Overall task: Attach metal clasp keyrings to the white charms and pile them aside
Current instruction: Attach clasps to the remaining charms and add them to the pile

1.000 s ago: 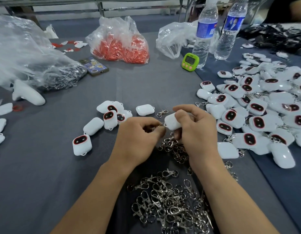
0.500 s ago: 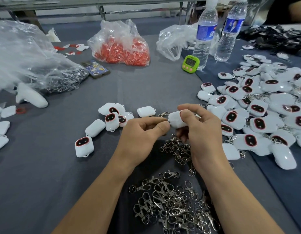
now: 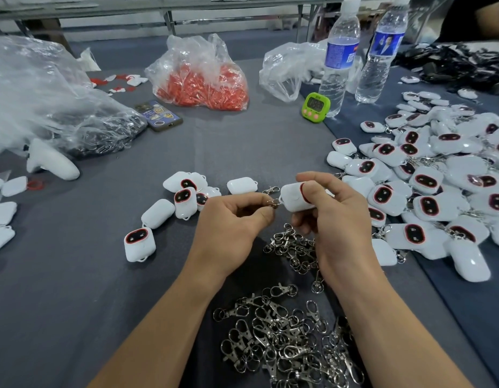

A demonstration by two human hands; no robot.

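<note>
Holding the white charm (image 3: 291,197) up over the middle of the counter (image 3: 74,303), your right hand (image 3: 335,219) curls round it so one end faces left. Your left hand (image 3: 228,222) pinches a metal clasp (image 3: 272,203) right at that end. Loose clasps (image 3: 284,340) wait by the front edge, within easy reach. Done charms (image 3: 438,186) pile by the right edge.

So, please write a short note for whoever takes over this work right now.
Left hand pinches a metal clasp at the loop end of the white charm gripped by the right hand; whether it is hooked, cannot tell.
Loose clasps lie heaped on the near side of the hands. Waiting charms lie left of the hands; finished pile on the right.
To do: finish this charm, pile it right, then the waiting ones.
</note>
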